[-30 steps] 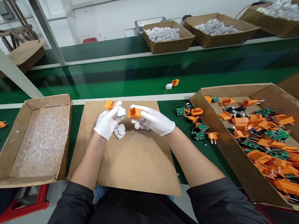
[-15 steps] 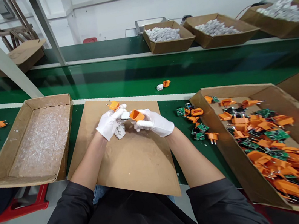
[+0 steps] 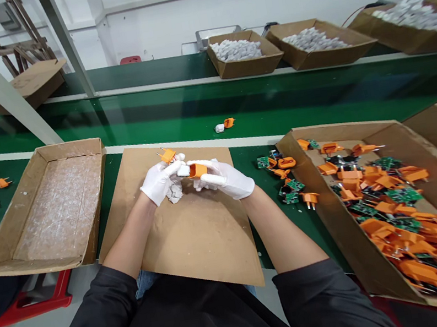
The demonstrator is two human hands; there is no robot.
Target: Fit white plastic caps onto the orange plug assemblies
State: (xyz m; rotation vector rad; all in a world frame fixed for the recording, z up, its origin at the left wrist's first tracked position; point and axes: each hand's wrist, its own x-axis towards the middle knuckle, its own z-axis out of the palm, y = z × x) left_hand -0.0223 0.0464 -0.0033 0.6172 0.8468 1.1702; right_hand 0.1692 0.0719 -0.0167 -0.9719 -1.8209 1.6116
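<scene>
Above the cardboard sheet (image 3: pixel 197 234), my white-gloved left hand (image 3: pixel 159 181) is closed on an orange two-pin plug piece (image 3: pixel 167 155). A small white piece (image 3: pixel 182 170) sticks out past its fingertips; whether it joins the plug piece I cannot tell. My right hand (image 3: pixel 227 177), gloved too, grips a hollow orange plug housing (image 3: pixel 198 170), its opening facing left. The white piece is right at that opening, and its end may be just inside. Below my left fingers lies a crumpled whitish lump (image 3: pixel 174 192) on the sheet.
To the right, a carton (image 3: pixel 324 218) holds many orange plugs and green circuit boards, with several more (image 3: pixel 289 185) beside it. A shallow box (image 3: pixel 97 228) stands left. On the green belt (image 3: pixel 144 120) lie an orange part (image 3: pixel 229 122) and a white one (image 3: pixel 220 128). Cartons of white pieces (image 3: pixel 248 66) stand behind.
The orange housing in my right hand has turned and come up against the white piece held at left. On the belt, the orange and white parts have shifted left.
</scene>
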